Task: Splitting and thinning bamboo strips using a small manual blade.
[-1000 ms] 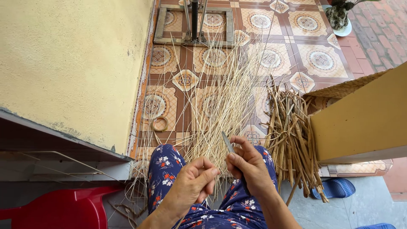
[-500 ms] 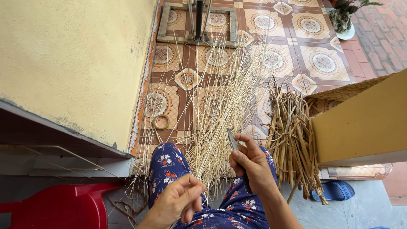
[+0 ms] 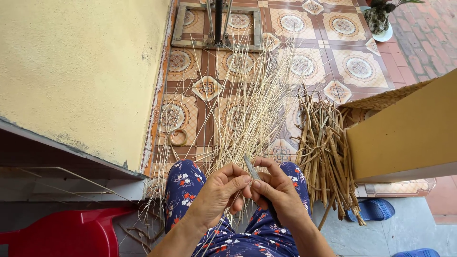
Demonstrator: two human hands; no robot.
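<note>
From the head camera, the right hand [image 3: 278, 192] is curled shut around a small knife [image 3: 251, 168], its blade poking up between thumb and forefinger. The left hand [image 3: 220, 192], fingers bent, pinches thin pale reed strips [image 3: 247, 119] against the blade; they fan out from the lap over the patterned floor tiles [image 3: 354, 66]. A bundle of coarser brown stalks [image 3: 326, 152] lies just right.

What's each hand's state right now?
Left hand: closed, pinching thin pale strips.
Right hand: closed on a small blade.
</note>
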